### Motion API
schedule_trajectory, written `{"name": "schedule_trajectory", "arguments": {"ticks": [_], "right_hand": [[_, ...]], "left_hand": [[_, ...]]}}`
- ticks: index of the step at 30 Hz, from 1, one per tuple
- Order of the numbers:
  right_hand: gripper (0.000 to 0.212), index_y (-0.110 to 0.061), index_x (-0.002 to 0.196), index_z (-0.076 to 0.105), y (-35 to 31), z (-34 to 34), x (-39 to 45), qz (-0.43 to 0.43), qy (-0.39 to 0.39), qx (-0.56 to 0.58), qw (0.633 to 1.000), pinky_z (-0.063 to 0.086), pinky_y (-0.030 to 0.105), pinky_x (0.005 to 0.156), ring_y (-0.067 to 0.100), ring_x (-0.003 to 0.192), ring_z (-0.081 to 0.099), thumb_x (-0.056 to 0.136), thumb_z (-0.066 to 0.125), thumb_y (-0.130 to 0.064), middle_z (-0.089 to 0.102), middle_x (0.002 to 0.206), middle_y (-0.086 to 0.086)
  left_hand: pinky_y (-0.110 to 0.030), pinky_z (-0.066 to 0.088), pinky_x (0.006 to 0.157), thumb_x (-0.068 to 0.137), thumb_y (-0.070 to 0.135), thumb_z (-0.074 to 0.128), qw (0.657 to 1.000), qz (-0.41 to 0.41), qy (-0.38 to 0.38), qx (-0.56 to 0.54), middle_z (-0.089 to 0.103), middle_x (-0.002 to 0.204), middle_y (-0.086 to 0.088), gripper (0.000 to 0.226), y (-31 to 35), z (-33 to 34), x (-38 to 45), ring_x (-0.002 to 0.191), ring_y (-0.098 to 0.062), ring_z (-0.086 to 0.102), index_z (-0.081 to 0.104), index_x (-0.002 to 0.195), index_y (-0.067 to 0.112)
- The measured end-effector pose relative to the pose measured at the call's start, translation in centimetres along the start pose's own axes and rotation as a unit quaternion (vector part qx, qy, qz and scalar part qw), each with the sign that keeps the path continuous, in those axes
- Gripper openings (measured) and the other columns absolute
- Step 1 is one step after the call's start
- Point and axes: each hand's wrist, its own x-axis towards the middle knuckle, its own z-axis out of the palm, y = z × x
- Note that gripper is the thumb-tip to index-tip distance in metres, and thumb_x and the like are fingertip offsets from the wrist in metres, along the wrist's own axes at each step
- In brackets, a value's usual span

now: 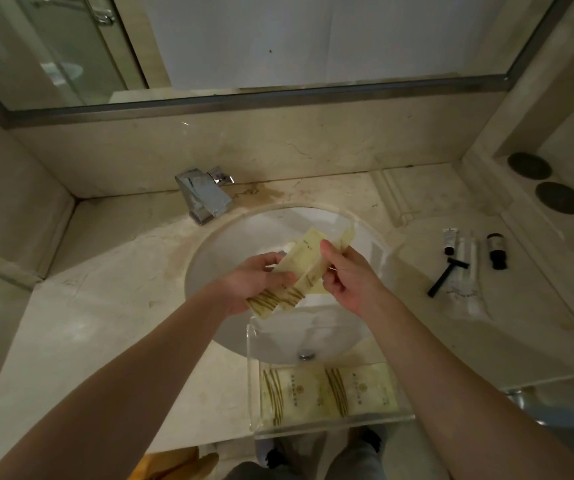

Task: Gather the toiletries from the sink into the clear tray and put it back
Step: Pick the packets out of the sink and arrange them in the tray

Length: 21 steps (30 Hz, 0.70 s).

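At six o'clock the clear tray (pixel 327 433) straddles the sink (pixel 244 233) edge, two packets (pixel 327 389) already flat inside, probably parked close for short drops. Above it, both hands share pale sachets (pixel 299 268): left hand (pixel 254 285) closed around the striped ends, right hand (pixel 344 278) pinching the side (squaring the bundle, I judge). At three o'clock a razor (pixel 446 277), tube (pixel 450 240) and small bottle (pixel 497 251) wait on the counter (pixel 88 323).

Print on the packets (pixel 299 268) too small to read — left hand (pixel 251 285) hides their lower ends.
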Motion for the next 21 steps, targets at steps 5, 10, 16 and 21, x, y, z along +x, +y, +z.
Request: {"name": "schedule_trajectory", "arguments": {"ticks": [5,10,16,21], "right_hand": [[0.025,-0.012,0.085,0.059,0.5,-1.7,-1.0,0.009,0.073,-0.038,0.997,0.024,0.019,0.034,0.010,0.045,0.031,0.091,0.059,-0.035,0.045,0.062,0.000],[0.014,-0.010,0.090,0.058,0.9,-4.5,-2.4,0.005,0.114,-0.002,0.993,0.029,0.019,0.037,0.010,0.049,0.041,0.092,0.057,-0.024,0.052,0.071,0.005],[0.019,-0.012,0.101,0.053,1.5,-7.9,-2.9,-0.004,0.193,0.054,0.980,0.035,0.020,0.035,0.012,0.047,0.045,0.087,0.064,-0.019,0.054,0.071,0.006],[0.015,-0.010,0.093,0.058,2.3,-8.7,-3.4,0.004,0.175,0.059,0.983,0.029,0.020,0.033,0.013,0.045,0.045,0.091,0.054,-0.024,0.055,0.066,0.004]], "left_hand": [[-0.023,0.055,0.051,0.091,0.016,0.062,0.998,-0.048,0.037,0.011,0.071,0.082,-0.005,0.005,-0.3,0.5,0.2,0.061,-0.015,0.070,0.066,0.093,0.017],[-0.029,0.057,0.071,0.088,0.009,0.063,0.983,-0.022,0.025,0.178,0.072,0.095,-0.008,0.018,-1.5,0.2,0.4,0.082,-0.021,0.070,0.070,0.104,0.010],[-0.027,0.051,0.086,0.086,0.011,0.066,0.891,-0.018,-0.050,0.450,0.068,0.089,0.003,0.026,-3.8,1.8,1.0,0.087,-0.014,0.065,0.067,0.111,0.018],[-0.023,0.049,0.086,0.088,0.006,0.056,0.830,0.007,-0.072,0.552,0.069,0.109,0.000,0.029,-5.6,3.4,1.2,0.097,-0.014,0.063,0.069,0.111,0.017]]}}
